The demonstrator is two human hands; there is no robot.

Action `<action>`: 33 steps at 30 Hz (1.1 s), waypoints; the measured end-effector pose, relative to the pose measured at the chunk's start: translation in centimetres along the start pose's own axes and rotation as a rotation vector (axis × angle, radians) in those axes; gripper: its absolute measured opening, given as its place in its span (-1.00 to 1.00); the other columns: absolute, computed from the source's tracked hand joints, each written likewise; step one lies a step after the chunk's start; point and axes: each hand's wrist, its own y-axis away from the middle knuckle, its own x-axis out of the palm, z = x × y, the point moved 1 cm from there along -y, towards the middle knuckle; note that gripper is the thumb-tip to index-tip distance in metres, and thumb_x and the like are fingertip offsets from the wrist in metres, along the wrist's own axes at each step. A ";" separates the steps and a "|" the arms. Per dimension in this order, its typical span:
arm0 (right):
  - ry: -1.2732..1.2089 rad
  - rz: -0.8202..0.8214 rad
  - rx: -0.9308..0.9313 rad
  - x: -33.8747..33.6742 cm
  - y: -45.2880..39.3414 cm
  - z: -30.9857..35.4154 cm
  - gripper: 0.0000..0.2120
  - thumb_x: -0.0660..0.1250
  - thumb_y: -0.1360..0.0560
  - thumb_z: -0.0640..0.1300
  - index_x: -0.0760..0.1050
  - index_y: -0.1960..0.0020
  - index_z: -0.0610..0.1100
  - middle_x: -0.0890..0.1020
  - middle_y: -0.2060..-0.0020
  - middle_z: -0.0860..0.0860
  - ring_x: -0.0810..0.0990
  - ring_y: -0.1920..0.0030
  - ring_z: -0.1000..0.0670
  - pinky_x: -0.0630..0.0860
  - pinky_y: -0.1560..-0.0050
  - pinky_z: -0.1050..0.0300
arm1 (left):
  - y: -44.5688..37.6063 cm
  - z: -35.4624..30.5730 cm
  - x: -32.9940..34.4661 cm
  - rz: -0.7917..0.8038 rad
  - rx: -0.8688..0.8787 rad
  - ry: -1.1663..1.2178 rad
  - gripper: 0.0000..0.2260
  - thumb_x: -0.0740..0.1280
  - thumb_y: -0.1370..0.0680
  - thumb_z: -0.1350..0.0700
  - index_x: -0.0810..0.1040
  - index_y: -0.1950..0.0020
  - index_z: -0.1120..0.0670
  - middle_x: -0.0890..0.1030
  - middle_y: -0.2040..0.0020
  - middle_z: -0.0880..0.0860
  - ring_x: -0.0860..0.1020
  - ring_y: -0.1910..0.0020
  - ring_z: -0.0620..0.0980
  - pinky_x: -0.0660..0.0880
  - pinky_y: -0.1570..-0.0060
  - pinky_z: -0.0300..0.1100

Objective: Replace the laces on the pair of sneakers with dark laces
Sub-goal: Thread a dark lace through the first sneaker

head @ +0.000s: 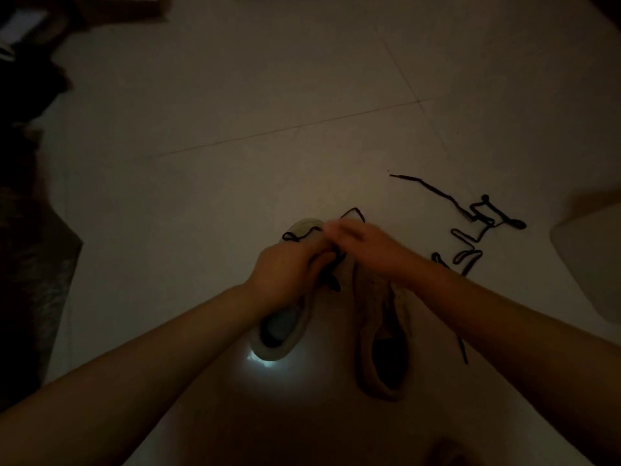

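Two pale sneakers stand side by side on the floor in dim light, toes pointing away from me. My left hand (pixel 285 270) grips the upper of the left sneaker (pixel 282 334) near its eyelets. My right hand (pixel 356 242) reaches across over the same shoe's front and pinches the dark lace (pixel 331 264) that loops out on both sides of the toe. The right sneaker (pixel 383 351) lies partly under my right forearm, its opening showing. A second dark lace (pixel 470 223) lies loose and kinked on the floor to the right.
The pale tiled floor (pixel 268 129) stretches ahead. A dark mat or cloth (pixel 37 264) runs along the left edge, with dark clutter in the far left corner. A pale object (pixel 591 257) sits at the right edge.
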 end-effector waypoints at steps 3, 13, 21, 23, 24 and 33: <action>0.291 0.133 -0.013 1.0 0.2 0.1 -0.66 0.01 -0.60 0.15 0.48 -0.13 0.04 0.53 0.08 0.13 0.50 0.13 0.21 0.37 0.08 0.32 | -0.9 0.8 -0.3 0.043 -0.033 0.113 -0.75 0.21 -0.60 0.02 0.51 -0.24 0.03 0.62 -0.07 0.09 0.57 -0.04 0.11 0.33 0.15 -0.20; 0.242 0.070 -0.100 -0.4 -2.2 -1.3 -0.75 0.26 -0.53 0.06 0.54 -0.08 -0.07 0.59 0.09 0.07 0.56 0.09 0.15 0.45 0.12 0.40 | -0.8 2.8 -0.4 0.126 0.009 0.057 -0.72 0.16 -0.60 -0.08 0.61 -0.05 0.00 0.63 0.07 0.06 0.57 0.08 0.09 0.41 0.17 -0.12; 0.357 -0.127 -0.091 -0.4 -3.2 -2.3 -0.85 0.32 -0.52 -0.13 0.61 -0.02 -0.17 0.61 -0.03 -0.05 0.56 -0.02 0.01 0.44 0.00 0.24 | -1.3 3.3 1.1 0.028 -0.267 -0.081 -0.78 0.28 -0.53 -0.09 0.62 0.09 0.03 0.55 0.12 0.10 0.51 0.05 0.10 0.36 0.15 -0.11; 0.390 -0.137 -0.045 0.1 -3.3 -3.2 -0.86 0.31 -0.53 -0.14 0.59 -0.01 -0.16 0.60 -0.03 -0.06 0.56 -0.03 -0.02 0.46 -0.03 0.15 | -1.1 3.4 1.7 0.064 -0.341 -0.003 -0.82 0.30 -0.52 -0.01 0.63 0.16 0.04 0.59 0.17 0.13 0.56 0.10 0.13 0.38 0.21 -0.13; 0.404 -0.129 -0.040 0.3 -3.3 -3.6 -0.88 0.31 -0.53 -0.14 0.59 -0.01 -0.14 0.61 -0.02 -0.06 0.57 -0.01 -0.02 0.47 -0.02 0.14 | -1.1 3.4 2.0 0.076 -0.367 0.042 -0.83 0.30 -0.51 0.03 0.63 0.20 0.04 0.60 0.20 0.13 0.58 0.13 0.14 0.38 0.24 -0.14; 0.365 -0.122 -0.065 1.8 -3.5 -3.6 -0.83 0.30 -0.51 -0.25 0.59 -0.06 -0.15 0.61 -0.07 -0.07 0.56 -0.09 -0.02 0.45 -0.02 0.23 | -1.8 4.0 3.3 0.258 -0.581 0.385 -0.71 0.37 -0.39 -0.07 0.67 -0.05 -0.01 0.65 -0.07 0.06 0.58 -0.06 0.07 0.51 -0.11 -0.04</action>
